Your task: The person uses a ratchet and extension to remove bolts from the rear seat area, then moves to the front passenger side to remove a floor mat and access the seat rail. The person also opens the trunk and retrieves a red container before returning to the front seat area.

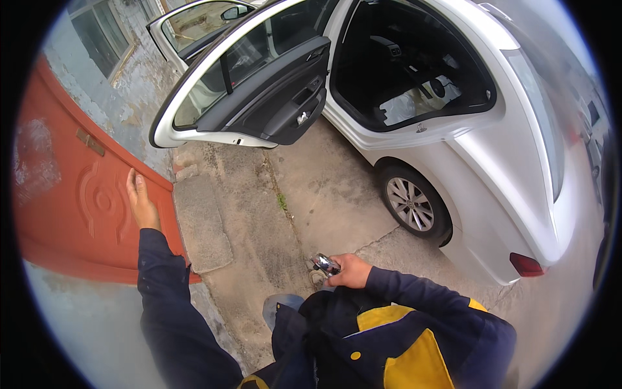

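Observation:
My left hand (pixel 144 202) is stretched out at the edge of the red door (pixel 55 175). Its fingers are extended and hold nothing; whether they touch the door I cannot tell. Close to my body, my right hand (pixel 352 270) is closed around a small shiny metallic object (pixel 326 264) with a rounded, mirror-like surface. Its exact kind does not show, and my fingers hide part of it. A white car (pixel 466 168) stands ahead and to my right. Its rear door (pixel 259 97) hangs wide open, showing the dark inner panel.
Past the rear door, a front door (pixel 194 29) also stands open near the peeling wall (pixel 144 84). A stone step (pixel 202 223) lies beside the red door. Cracked concrete (pixel 337 194) runs up to the rear wheel (pixel 409 203). White sheeting (pixel 400 107) lies inside the car.

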